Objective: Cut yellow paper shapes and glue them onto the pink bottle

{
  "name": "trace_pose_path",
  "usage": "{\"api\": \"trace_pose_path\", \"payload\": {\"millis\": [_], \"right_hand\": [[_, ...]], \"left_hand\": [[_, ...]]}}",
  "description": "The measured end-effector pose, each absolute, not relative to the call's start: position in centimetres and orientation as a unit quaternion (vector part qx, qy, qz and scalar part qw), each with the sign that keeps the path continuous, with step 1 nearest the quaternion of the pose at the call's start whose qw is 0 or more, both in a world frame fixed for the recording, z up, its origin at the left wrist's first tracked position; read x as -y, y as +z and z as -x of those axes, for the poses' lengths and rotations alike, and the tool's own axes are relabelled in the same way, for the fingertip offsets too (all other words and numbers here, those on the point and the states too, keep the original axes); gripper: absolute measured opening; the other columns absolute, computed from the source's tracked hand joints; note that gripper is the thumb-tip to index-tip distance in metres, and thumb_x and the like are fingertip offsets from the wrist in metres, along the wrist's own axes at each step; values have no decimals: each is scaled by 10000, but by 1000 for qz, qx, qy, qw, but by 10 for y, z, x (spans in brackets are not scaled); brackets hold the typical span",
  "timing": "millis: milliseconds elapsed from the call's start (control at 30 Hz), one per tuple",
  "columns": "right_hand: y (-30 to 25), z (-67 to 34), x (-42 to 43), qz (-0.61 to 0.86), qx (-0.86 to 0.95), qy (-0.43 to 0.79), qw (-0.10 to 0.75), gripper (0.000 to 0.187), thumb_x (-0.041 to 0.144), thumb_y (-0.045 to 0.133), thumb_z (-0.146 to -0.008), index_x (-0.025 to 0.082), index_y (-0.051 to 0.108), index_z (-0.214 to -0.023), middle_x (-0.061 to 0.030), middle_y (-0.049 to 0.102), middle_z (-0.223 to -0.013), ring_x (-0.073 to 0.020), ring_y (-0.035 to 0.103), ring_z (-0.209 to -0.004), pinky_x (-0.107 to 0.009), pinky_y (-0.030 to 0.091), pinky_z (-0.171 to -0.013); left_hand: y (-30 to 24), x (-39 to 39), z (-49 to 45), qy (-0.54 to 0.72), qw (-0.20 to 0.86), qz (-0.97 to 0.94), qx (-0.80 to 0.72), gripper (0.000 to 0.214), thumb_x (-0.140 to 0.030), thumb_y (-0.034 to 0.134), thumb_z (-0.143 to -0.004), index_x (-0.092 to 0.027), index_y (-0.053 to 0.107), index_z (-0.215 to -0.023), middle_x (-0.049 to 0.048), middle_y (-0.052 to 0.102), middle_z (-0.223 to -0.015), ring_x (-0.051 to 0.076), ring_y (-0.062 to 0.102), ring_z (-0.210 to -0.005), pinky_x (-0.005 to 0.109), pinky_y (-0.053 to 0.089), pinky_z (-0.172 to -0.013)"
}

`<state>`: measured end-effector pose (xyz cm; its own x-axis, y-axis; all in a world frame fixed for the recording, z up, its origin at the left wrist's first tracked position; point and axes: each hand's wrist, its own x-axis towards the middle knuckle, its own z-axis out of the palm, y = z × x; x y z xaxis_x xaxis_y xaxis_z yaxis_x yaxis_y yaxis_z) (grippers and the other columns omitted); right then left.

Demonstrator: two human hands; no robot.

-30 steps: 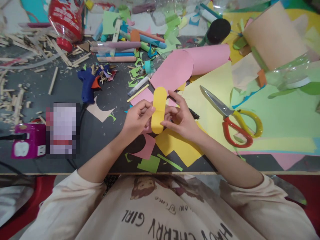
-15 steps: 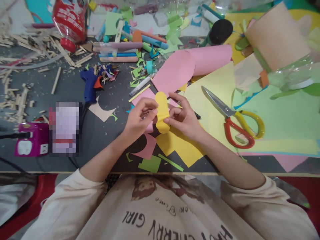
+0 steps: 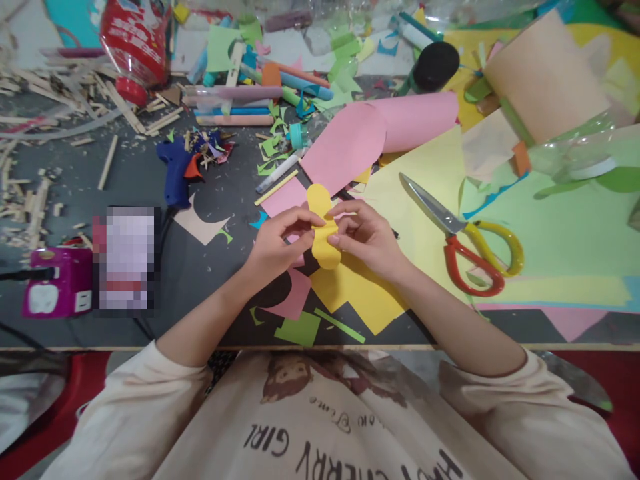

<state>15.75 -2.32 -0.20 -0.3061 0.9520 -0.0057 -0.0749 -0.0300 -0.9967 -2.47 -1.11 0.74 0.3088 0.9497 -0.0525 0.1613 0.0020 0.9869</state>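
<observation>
Left hand (image 3: pixel 277 241) and right hand (image 3: pixel 369 241) angle inward, each grip clamped on one yellow strip (image 3: pixel 324 236) (pinched mid-length).

Table (image 3: pixel 133 170): dark grey top — pale front edge (image 3: pixel 235 348) | below: red surface (image 3: pixel 90 373) at left, second red surface (image 3: pixel 613 380) at right — kind unclear | light: diffuse, soft shadows

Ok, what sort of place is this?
Most likely a craft worktable; whether at home or in a classroom, I can't tell. Pointing to it: a blue glue gun, scissors lying on coloured paper, and a yellow paper piece between left hand and right hand.
</observation>
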Motion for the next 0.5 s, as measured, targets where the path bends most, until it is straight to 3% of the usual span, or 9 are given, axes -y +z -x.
{"api": "trace_pose_path", "payload": {"millis": [100, 233, 367, 500], "right_hand": [[-1, -156, 23, 382, 535, 614, 437, 346, 547, 695, -821, 245, 578, -945, 41, 556, -738, -105, 546, -641, -266, 477, -619], [-5, -156, 23, 387, 518, 614, 452, 422, 585, 699, -801, 273, 512, -1015, 37, 582, -808, -111, 583, -664, -281, 504, -648], [-8, -154, 22, 421, 496, 615, 446, 579, 584, 785, -712, 293, 462, -1094, 47, 584, -820, -99, 543, -610, -256, 463, -575], [-5, -154, 21, 425, 489, 622, 439, 451, 600, 755, -734, 239, 544, -905, 45, 557, -748, -90, 504, -606, -242, 457, -559]], "left_hand": [[7, 11, 24, 368, 532, -586, -487, 196, -391, 671, -780, -199, 631, -797, 42, 698, -853, 148, 657, -792, 257, 541, -727], [6, 11, 24, 382, 517, -587, -491, 299, -482, 688, -781, -201, 587, -806, 18, 662, -809, 129, 643, -752, 245, 525, -706], [7, 11, 23, 374, 518, -609, -469, 267, -416, 677, -782, -210, 522, -853, 2, 643, -806, 119, 638, -743, 233, 515, -681], [8, 14, 21, 349, 535, -616, -462, 222, -296, 638, -759, -222, 483, -898, -23, 618, -767, 106, 620, -712, 212, 473, -641]]}}
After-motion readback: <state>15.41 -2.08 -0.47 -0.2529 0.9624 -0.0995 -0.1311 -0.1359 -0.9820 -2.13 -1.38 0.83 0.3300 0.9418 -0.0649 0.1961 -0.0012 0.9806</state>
